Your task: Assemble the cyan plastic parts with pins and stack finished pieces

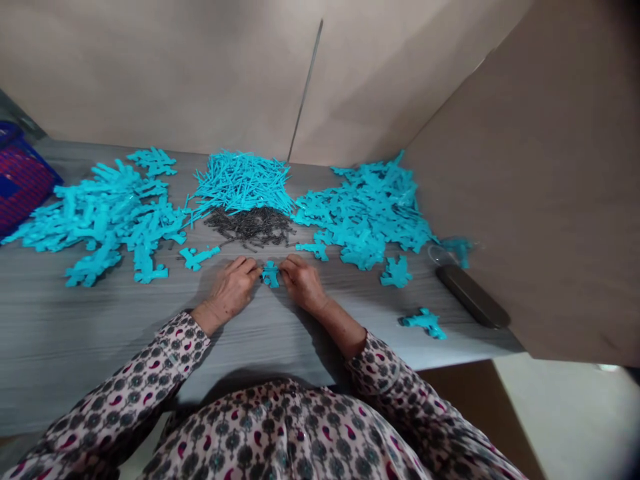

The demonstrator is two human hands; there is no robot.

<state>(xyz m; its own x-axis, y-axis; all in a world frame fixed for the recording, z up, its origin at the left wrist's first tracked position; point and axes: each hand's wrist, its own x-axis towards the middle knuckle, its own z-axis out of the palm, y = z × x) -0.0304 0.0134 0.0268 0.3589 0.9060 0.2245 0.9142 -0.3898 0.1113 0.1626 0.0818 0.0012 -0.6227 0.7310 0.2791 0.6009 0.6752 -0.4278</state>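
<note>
A small turquoise plastic piece (271, 275) is held on the grey table (125, 320), directly in front of the person, partly hidden by the fingers. It is pinched from both sides: the left hand (229, 289) and the right hand (302, 282) are neither clenched nor released, and both grasp that one piece by the fingertips. Close handling of this single piece is judged to be the step in hand, and its small size appears to call for a steady two-handed pinch.

Just beyond the hands, a heap of dark grey pins (250, 227) lies against a heap of thin turquoise sticks (243, 183). Larger turquoise heaps are spread to the left (107, 213) and right (365, 213). Loose pieces lie nearby on both sides of the hands.

Farther right, a dark oblong case (473, 295) rests near a clear plastic item (440, 255). A blue and purple basket (23, 180) is seen at the far left, and cardboard walls (175, 73) rise beyond the table. Patterned sleeves (150, 360) enter from the near edge.
</note>
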